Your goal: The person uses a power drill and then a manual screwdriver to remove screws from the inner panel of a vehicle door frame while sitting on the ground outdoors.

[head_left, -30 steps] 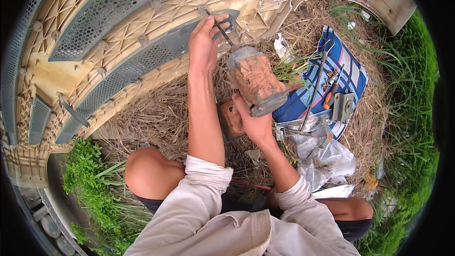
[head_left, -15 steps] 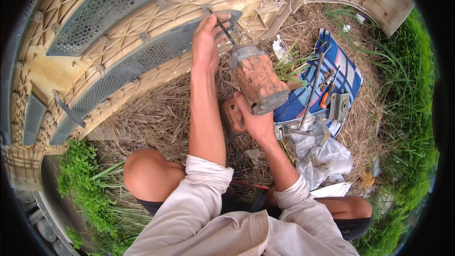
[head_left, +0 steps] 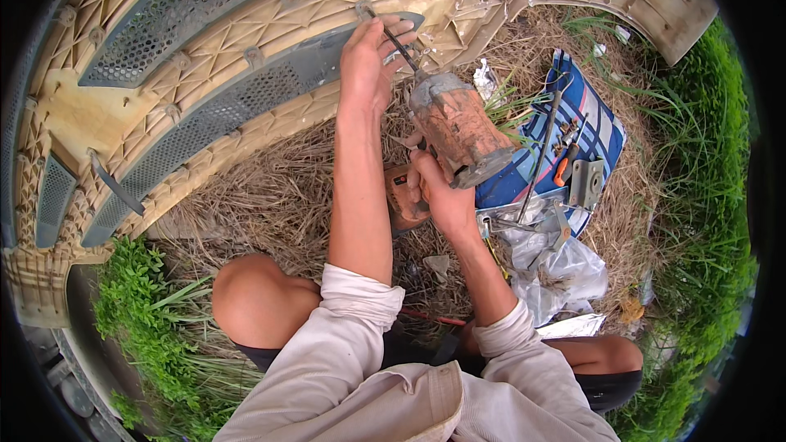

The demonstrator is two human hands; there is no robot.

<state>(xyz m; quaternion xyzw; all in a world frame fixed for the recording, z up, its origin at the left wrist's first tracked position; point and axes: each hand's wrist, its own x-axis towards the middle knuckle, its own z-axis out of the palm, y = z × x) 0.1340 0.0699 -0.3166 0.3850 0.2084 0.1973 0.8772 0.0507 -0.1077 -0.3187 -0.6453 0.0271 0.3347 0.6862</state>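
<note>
My right hand (head_left: pixel 438 196) grips the handle of a dirty orange power drill (head_left: pixel 454 131) whose long bit (head_left: pixel 393 39) points up and left at a fastener on a curved beige plastic panel (head_left: pixel 270 24). My left hand (head_left: pixel 368 61) reaches out and rests on the panel, its fingers steadying the bit near its tip. The panel has grey perforated mesh inserts (head_left: pixel 221 110) and a ribbed triangular pattern.
A blue checked cloth (head_left: pixel 602 127) at the right holds several tools, among them a long rod (head_left: pixel 540 155) and a metal bracket (head_left: pixel 585 184). A crumpled plastic bag (head_left: pixel 557 270) lies below it. Dry straw covers the ground, with green grass at right and lower left. My bare knee (head_left: pixel 258 299) is bent below.
The drill and both hands have stayed on the same fastener; only small shifts in view and hand position show.
</note>
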